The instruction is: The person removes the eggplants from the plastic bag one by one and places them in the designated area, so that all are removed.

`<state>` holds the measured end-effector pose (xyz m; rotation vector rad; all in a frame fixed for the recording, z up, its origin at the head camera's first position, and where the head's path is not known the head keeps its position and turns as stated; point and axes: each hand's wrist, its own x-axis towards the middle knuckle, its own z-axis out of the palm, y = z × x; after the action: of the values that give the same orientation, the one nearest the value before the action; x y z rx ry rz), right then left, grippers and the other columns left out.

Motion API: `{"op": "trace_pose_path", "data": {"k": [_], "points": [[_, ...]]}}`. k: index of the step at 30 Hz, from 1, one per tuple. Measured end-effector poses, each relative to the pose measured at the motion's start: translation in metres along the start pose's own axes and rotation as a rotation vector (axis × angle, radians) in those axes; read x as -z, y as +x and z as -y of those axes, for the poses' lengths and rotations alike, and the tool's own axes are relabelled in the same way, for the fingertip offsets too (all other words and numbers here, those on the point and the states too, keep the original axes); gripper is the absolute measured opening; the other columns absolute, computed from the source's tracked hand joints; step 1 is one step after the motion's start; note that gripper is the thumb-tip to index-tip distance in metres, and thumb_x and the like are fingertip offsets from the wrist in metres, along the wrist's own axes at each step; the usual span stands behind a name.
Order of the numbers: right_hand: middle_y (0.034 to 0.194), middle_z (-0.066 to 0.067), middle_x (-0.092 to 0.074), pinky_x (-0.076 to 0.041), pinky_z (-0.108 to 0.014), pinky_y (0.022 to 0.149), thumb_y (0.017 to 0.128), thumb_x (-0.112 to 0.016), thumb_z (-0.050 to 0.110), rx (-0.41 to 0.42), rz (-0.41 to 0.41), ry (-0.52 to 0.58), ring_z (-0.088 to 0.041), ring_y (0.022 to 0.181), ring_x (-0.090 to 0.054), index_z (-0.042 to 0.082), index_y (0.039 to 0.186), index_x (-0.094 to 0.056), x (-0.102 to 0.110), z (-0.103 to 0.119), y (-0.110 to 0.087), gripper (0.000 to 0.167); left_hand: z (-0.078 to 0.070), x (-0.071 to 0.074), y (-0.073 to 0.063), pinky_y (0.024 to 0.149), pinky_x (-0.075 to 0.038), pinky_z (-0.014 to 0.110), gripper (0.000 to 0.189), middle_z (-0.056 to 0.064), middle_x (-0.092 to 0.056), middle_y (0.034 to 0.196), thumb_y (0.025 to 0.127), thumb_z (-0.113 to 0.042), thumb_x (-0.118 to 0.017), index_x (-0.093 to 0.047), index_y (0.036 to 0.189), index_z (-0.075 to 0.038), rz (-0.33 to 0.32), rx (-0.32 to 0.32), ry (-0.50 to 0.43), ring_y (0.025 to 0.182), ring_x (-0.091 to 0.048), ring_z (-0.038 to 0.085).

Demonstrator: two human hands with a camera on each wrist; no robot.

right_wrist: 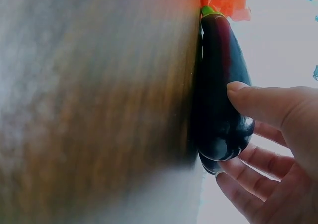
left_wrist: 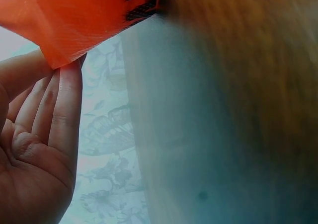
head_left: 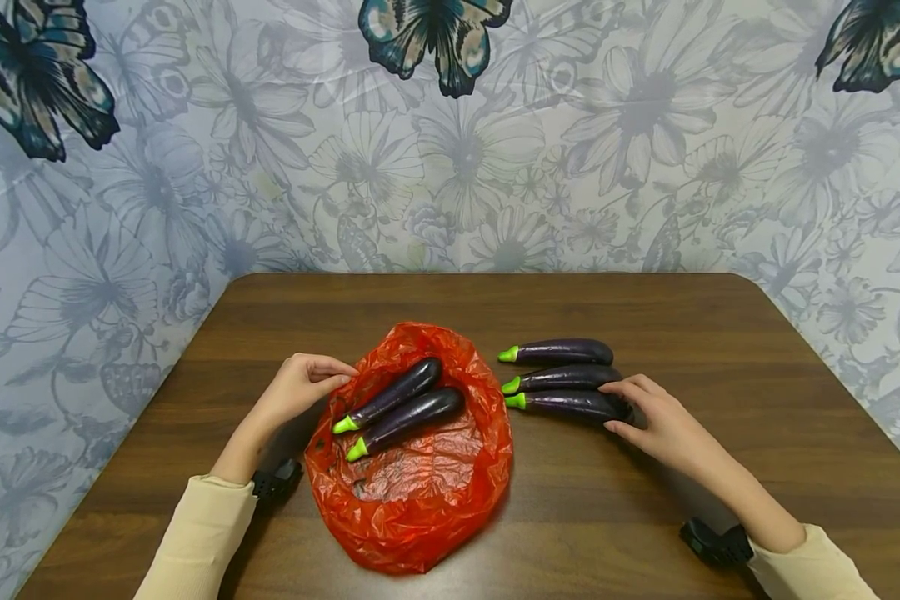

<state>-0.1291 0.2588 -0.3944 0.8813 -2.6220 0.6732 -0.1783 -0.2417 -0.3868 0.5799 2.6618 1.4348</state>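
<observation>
A red plastic bag (head_left: pixel 420 533) lies opened out on the table, with two dark purple eggplants (head_left: pixel 412 417) inside, their green stems toward the lower left. At its upper left rim my left hand (head_left: pixel 296 387) pinches the plastic between thumb and fingers; the left wrist view shows that hand (left_wrist: pixel 42 129) holding the bag's edge (left_wrist: pixel 74 30). To the right of the bag lie three more eggplants in a stack of rows. My right hand (head_left: pixel 656 421) grips the blunt end of the nearest eggplant (head_left: pixel 570 406), thumb (right_wrist: pixel 258 102) on one side, fingers on the other.
The other two loose eggplants, the middle one (head_left: pixel 562 378) and the far one (head_left: pixel 566 351), lie close beside the gripped one. All rest on a brown wooden table (head_left: pixel 630 525). Behind its far edge stands a wall (head_left: pixel 465 183) with flower and butterfly patterns.
</observation>
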Motion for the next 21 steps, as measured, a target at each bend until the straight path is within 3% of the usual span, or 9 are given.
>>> {"op": "trace_pose_path", "data": {"k": [21], "points": [[0.104, -0.005, -0.056, -0.044, -0.042, 0.077, 0.069, -0.081, 0.003, 0.02, -0.013, -0.015, -0.024, 0.095, -0.054, 0.004, 0.114, -0.061, 0.0038, 0.0058, 0.0019, 0.049, -0.0003, -0.0004, 0.0008, 0.069, -0.054, 0.03, 0.015, 0.014, -0.068, 0.097, 0.089, -0.001, -0.063, -0.071, 0.1, 0.002, -0.005, -0.005, 0.016, 0.083, -0.067, 0.021]]}}
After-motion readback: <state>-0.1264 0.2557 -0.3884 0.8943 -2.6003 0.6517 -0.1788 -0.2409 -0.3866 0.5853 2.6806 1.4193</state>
